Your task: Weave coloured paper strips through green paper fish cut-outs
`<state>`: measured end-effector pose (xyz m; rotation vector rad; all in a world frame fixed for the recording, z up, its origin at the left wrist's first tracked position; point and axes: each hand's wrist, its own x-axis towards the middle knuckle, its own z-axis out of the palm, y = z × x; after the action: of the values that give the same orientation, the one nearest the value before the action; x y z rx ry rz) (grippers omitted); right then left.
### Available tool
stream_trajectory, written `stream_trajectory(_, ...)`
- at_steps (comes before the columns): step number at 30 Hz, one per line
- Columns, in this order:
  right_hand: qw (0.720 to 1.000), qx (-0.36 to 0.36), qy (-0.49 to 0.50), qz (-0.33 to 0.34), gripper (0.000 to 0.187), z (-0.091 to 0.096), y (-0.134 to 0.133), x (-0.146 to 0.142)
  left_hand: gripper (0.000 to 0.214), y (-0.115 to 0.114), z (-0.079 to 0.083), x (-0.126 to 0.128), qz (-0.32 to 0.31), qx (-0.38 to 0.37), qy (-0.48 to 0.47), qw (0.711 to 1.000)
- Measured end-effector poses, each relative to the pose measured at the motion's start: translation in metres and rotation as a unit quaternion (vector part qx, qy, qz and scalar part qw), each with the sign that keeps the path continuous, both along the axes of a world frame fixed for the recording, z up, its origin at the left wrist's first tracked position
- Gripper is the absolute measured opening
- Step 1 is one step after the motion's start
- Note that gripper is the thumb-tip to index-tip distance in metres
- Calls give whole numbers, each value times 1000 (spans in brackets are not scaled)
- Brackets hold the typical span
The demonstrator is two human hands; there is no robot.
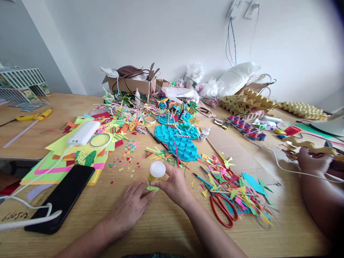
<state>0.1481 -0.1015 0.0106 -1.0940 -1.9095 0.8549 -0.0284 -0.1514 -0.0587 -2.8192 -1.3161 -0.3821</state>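
The right hand (176,185) grips a yellow-labelled bottle (156,175), white end up. The left hand (135,200) lies palm-down, fingers extended, by a small green paper piece (153,188) just below the bottle. From there, red-handled scissors (215,195) lie at four o'clock, crowded by paper scraps (239,195); blue egg-carton pieces (184,148), one; white power bank (84,133), ten; cable-crossed black smartphone (67,193), half past eight.
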Motion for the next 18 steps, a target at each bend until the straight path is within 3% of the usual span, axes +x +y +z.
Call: stream_trajectory(18,998,23,-50,-5,19,-3,-1,0,33,1,4,1,-2,3,8,1000)
